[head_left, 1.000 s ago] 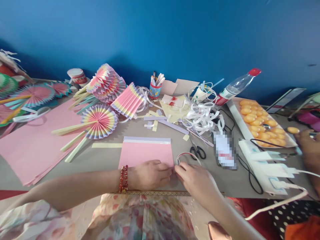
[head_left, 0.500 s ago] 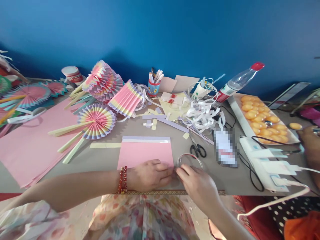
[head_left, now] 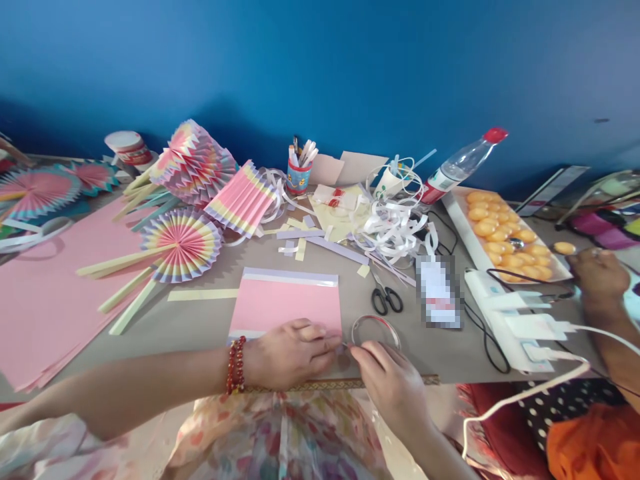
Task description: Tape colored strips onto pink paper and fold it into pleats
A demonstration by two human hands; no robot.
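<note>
A sheet of pink paper (head_left: 287, 303) lies on the table, with a lilac band and a whitish strip along its far edge. Another whitish strip shows along its near edge. My left hand (head_left: 295, 353), a red bead bracelet on its wrist, rests on the near right part of the sheet, fingers stretched out and lying on it. Just to the right, my right hand (head_left: 390, 377) pinches the end of a thin strip of tape. A thin roll of tape (head_left: 376, 328) stands against its fingers. Black-handled scissors (head_left: 387, 300) lie beyond the roll.
Pleated paper fans (head_left: 183, 243) and large pink sheets (head_left: 45, 300) are at left. Farther back are a pen cup (head_left: 299, 179), curled white strips (head_left: 393, 223) and a leaning bottle (head_left: 463, 167). A power strip (head_left: 505, 327) and a box of yellow balls (head_left: 555, 270) stand near another person's hand (head_left: 603, 273).
The view has shifted slightly. My right hand has moved a little away from my left, and a short gap with tape shows between them. The other person's hand has come further into view.
</note>
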